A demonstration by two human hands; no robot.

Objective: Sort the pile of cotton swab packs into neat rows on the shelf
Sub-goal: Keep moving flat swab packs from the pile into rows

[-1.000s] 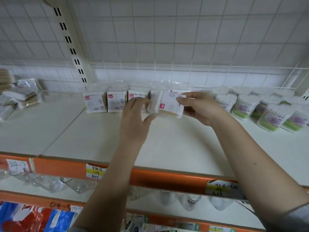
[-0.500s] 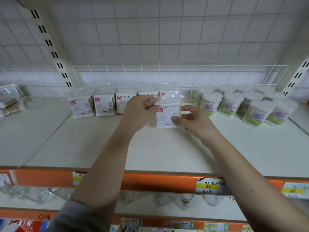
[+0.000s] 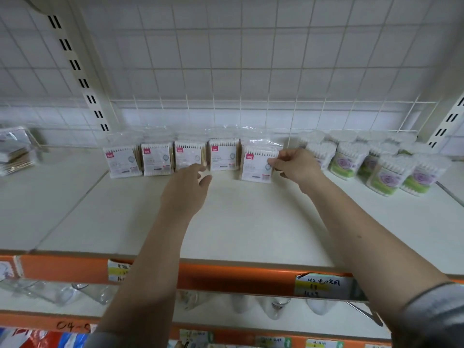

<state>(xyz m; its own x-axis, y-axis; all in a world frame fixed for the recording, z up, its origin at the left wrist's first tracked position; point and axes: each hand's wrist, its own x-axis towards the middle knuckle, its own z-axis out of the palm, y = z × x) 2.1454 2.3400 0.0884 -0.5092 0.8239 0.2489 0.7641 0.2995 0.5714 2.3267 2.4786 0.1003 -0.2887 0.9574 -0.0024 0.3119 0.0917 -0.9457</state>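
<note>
Five flat cotton swab packs stand upright in a row along the back of the white shelf [image 3: 251,222], against the wire grid. Each is a clear plastic pouch with a crinkled top flap, white swab tips lined across the upper edge, pale wooden sticks showing at the sides, and a white front card bearing a small pink-red square in its upper left corner, a faint round blue mark and a barcode strip low down. The rightmost pack [image 3: 257,163] sits slightly forward of the other four packs [image 3: 170,158] and leans a little; the right hand [image 3: 297,165] pinches its right edge between thumb and curled fingers. The left hand [image 3: 188,187] hangs just in front of the third and fourth packs, fingers loosely bent, gripping nothing. To the right stand round swab tubs [image 3: 386,169] with green and purple labels, and a loose pile of packs [image 3: 15,151] lies at the far left.
</note>
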